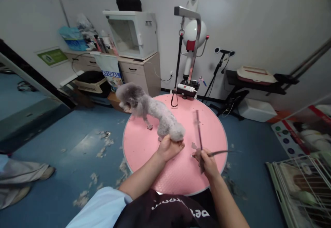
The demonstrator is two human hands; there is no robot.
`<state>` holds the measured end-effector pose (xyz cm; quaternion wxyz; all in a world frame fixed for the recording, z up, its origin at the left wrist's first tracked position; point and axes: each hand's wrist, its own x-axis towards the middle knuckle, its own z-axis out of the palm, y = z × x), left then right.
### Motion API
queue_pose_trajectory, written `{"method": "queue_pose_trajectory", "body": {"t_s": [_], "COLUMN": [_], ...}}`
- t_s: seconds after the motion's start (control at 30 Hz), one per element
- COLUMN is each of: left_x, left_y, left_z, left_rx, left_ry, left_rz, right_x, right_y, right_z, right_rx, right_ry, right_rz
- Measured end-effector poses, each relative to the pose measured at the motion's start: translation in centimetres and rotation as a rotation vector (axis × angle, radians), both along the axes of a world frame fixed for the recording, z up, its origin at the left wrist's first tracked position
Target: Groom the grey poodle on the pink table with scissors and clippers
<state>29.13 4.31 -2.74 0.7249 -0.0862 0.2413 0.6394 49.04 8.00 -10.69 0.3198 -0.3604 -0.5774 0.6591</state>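
Note:
A small grey poodle (150, 112) stands on a round pink grooming table (144, 152), head toward the left. My left hand (169, 147) is closed around the dog's hind leg just below its fluffy rump. My right hand (207, 162) is closed on a long comb (198, 131) that points away from me, and on thin scissors (222, 152) that stick out to the right. Both hands hover over the near part of the table.
A grooming arm with a black leash loop (178, 59) rises at the table's far edge. Clipped fur lies on the blue floor (103, 148) at left. A white wire cage (305, 186) stands at right. A cabinet (137, 71) with a dryer box lines the back wall. Someone's shoe (46, 173) shows far left.

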Motion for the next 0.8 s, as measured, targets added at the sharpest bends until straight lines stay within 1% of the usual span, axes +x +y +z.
{"method": "queue_pose_trajectory", "body": {"t_s": [0.07, 0.17, 0.23, 0.33, 0.47, 0.57, 0.63, 0.7, 0.8], "left_x": [-0.1, -0.5, -0.6, -0.6, -0.2, 0.2, 0.5, 0.7, 0.9], "left_y": [0.1, 0.2, 0.3, 0.5, 0.5, 0.5, 0.5, 0.5, 0.6], "left_z": [0.2, 0.6, 0.8, 0.9, 0.8, 0.8, 0.8, 0.8, 0.9], "left_rx": [-0.01, -0.033, -0.052, -0.052, -0.043, -0.061, -0.075, -0.08, -0.054], "left_ry": [0.0, 0.02, 0.021, 0.044, 0.056, 0.03, 0.021, 0.027, 0.052], "left_rz": [0.002, 0.011, 0.012, -0.002, -0.03, -0.048, -0.051, -0.05, -0.066], "right_x": [-1.3, -3.0, -3.8, -4.6, -4.9, -4.9, -4.8, -4.7, -4.6], "right_y": [-0.8, -2.3, -3.3, -4.2, -5.0, -5.6, -5.8, -5.8, -4.9], "right_z": [0.4, 0.9, 1.1, 1.0, 1.0, 0.8, 0.5, 0.2, 0.1], "right_rx": [-0.036, -0.146, -0.212, -0.278, -0.278, -0.256, -0.271, -0.304, -0.314], "right_ry": [0.011, 0.2, 0.328, 0.415, 0.461, 0.489, 0.513, 0.533, 0.534], "right_rz": [0.008, 0.055, 0.019, -0.007, -0.042, -0.075, -0.094, -0.118, -0.197]}}
